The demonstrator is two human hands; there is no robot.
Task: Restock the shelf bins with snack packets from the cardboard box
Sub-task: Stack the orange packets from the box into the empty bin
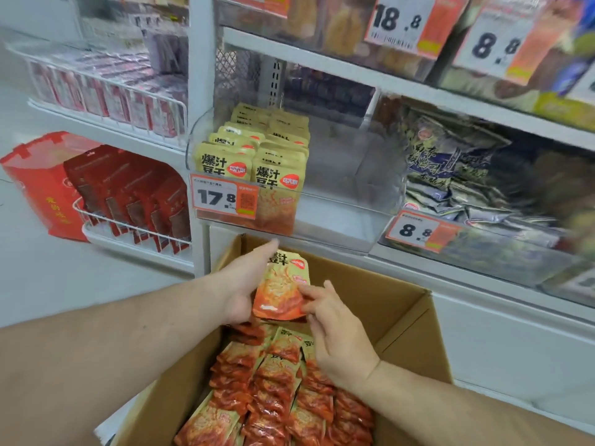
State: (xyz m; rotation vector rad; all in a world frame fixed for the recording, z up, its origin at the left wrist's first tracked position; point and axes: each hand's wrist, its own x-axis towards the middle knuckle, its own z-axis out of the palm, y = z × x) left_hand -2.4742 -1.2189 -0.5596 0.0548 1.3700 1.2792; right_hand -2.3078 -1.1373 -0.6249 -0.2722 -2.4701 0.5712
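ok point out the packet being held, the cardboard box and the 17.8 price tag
held packet (pixel 280 291): head view, on the orange printed front, between both hands.
cardboard box (pixel 380 297): head view, on the bare inner back wall.
17.8 price tag (pixel 215 197): head view, on the black digits, at the clear bin's front.

White shelving (pixel 325 61) lines a shop aisle over a pale floor (pixel 42 284); orange price tags (pixel 404 22) hang along the shelf edges.

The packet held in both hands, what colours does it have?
Beige top, orange-red lower part, in the head view.
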